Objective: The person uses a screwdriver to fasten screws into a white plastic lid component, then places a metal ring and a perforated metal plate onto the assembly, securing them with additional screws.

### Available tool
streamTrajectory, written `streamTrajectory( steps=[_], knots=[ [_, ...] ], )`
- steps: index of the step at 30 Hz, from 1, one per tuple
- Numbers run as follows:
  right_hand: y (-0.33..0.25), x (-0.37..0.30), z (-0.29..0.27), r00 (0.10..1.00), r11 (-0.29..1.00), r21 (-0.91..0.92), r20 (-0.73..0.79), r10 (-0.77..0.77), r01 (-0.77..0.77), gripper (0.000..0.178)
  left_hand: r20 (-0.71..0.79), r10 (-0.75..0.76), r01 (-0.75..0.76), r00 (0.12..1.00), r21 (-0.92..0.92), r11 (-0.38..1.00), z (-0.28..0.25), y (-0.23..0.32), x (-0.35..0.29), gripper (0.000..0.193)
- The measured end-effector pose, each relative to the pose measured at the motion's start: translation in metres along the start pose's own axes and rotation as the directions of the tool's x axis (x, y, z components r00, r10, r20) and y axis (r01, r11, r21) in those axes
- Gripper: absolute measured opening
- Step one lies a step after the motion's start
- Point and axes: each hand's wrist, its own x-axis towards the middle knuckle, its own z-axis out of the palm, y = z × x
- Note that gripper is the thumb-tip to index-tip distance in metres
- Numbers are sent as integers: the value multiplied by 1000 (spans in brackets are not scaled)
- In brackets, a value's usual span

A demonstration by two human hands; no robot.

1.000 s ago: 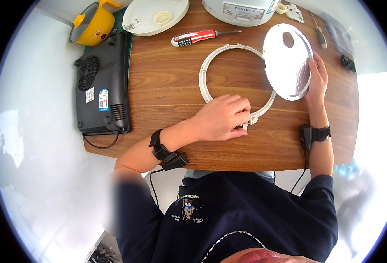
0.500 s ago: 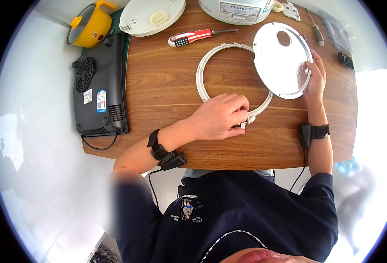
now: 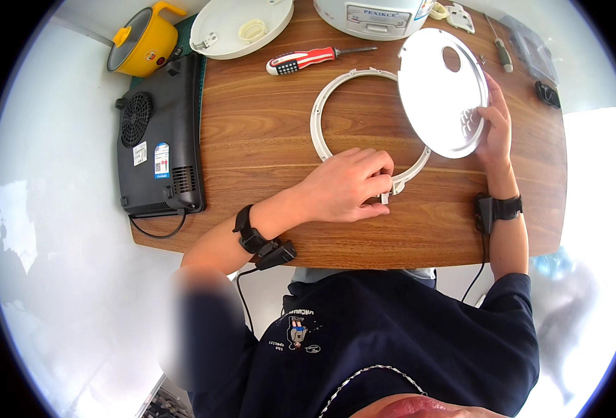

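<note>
My right hand [image 3: 497, 129] grips the right edge of a shiny round metal plate [image 3: 430, 94], thumb on its face and fingers behind. The plate has one large round hole near its top and stands tilted above the table. Beneath it lies a white plastic ring [image 3: 317, 118], its right part hidden by the plate. My left hand [image 3: 353, 187] is closed on the near side of the ring, beside a small white tab [image 3: 385, 198]. Its fingertips are partly hidden.
Behind the ring lies a red and white screwdriver [image 3: 308, 60]. Farther back are a round white lid [image 3: 221, 31] and a pale rice cooker [image 3: 374, 15]. A black induction cooker [image 3: 158, 139] and a yellow pot [image 3: 141, 45] stand left; a thin screwdriver [image 3: 504, 52] lies at right.
With the metal plate, my right hand has shifted slightly left and tilted it, so its reflections differ. My left hand stays on the ring almost unmoved.
</note>
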Motion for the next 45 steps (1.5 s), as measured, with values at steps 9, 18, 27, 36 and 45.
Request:
streamTrajectory(
  steps=[9,18,27,36,45],
  knots=[
    [-4,-24,23,976,992,96,209,55,-76,82,-109,-45,21,993,-213,977,-1,-4,-4,39],
    [-1,-44,22,902,976,-117,374,214,-183,78,-353,-508,125,786,-714,689,5,-10,-23,41],
    [-16,-39,46,961,944,-331,254,107,-18,56,-509,-566,137,649,-653,745,-12,-25,-6,27],
    [-6,-41,42,962,881,-470,211,173,-56,41,-575,-520,253,631,-482,839,-25,-51,-6,34],
    [-7,-42,54,979,795,-600,96,178,-85,41,-534,-571,488,623,-305,818,-24,-55,-5,31]
  ],
)
